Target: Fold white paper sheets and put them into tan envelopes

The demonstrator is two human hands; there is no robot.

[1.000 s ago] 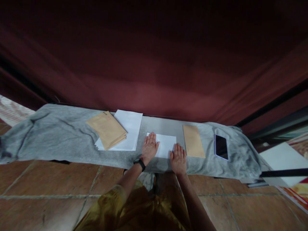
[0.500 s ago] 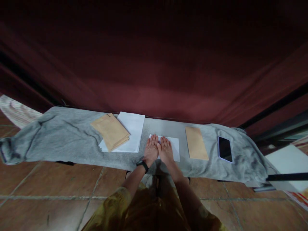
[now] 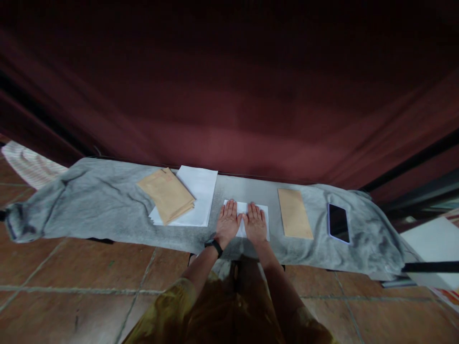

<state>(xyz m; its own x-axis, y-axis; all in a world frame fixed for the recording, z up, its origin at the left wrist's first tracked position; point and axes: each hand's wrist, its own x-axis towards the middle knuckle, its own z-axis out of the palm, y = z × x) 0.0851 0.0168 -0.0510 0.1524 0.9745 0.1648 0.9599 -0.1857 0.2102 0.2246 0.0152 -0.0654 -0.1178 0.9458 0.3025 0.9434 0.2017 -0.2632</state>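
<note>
A grey cloth (image 3: 89,210) covers the ledge before you. On it lie white sheets (image 3: 199,191), envelopes (image 3: 167,193), one envelope (image 3: 294,212), a phone (image 3: 338,222). Your left hand (image 3: 228,222) and right hand (image 3: 255,223) press flat, fingers spread, on the folded paper (image 3: 266,215) at centre.

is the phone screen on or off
Off: the phone lies face up on the grey cloth, its screen plain black, with nothing lit.

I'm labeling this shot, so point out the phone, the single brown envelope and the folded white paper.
phone (image 3: 338,222), head view, middle of its dark screen
envelope (image 3: 295,213), head view, centre of its face
paper (image 3: 245,207), head view, bare far strip between the fingertips
</note>
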